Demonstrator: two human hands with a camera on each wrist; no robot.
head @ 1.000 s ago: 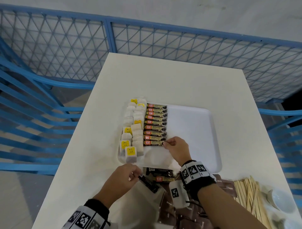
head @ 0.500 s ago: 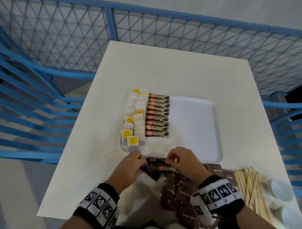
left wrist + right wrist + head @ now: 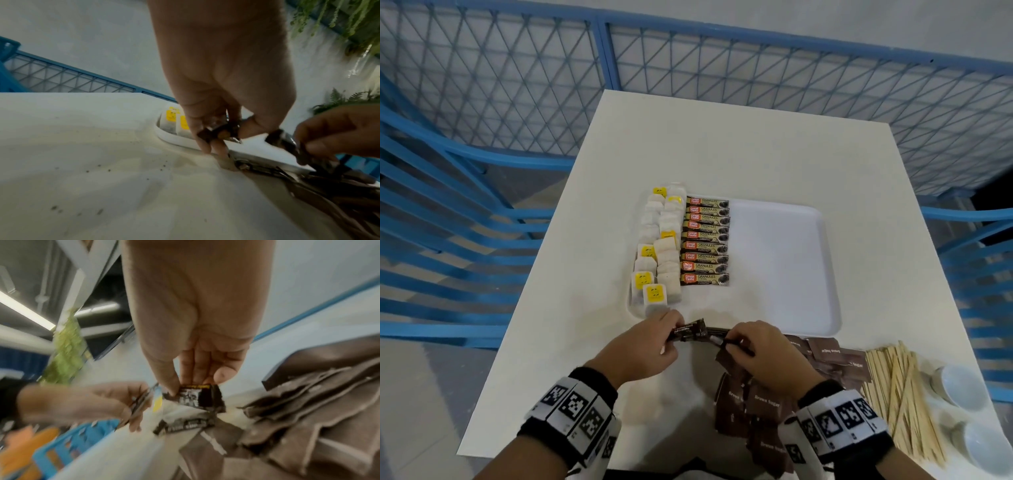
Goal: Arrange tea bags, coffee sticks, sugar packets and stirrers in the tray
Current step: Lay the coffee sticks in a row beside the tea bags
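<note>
A white tray point(image 3: 784, 267) lies mid-table. Tea bags point(image 3: 659, 253) with yellow tags fill its left edge, and a column of coffee sticks point(image 3: 705, 240) lies beside them. Just in front of the tray, my left hand point(image 3: 650, 342) pinches dark coffee sticks point(image 3: 688, 332), seen close in the left wrist view point(image 3: 220, 132). My right hand point(image 3: 760, 349) pinches the end of another dark coffee stick point(image 3: 193, 395) right beside it. Brown sugar packets point(image 3: 760, 404) are heaped under and near my right wrist. Wooden stirrers point(image 3: 900, 394) lie in a bundle at the right.
Two small white bowls point(image 3: 959, 383) stand at the table's near right corner. Blue mesh fencing point(image 3: 688, 85) surrounds the white table point(image 3: 739, 147). The tray's right half is bare.
My right hand drew back from the tray's coffee column to the table's front. Both hands came together there on the loose coffee sticks, and my head tilted down slightly.
</note>
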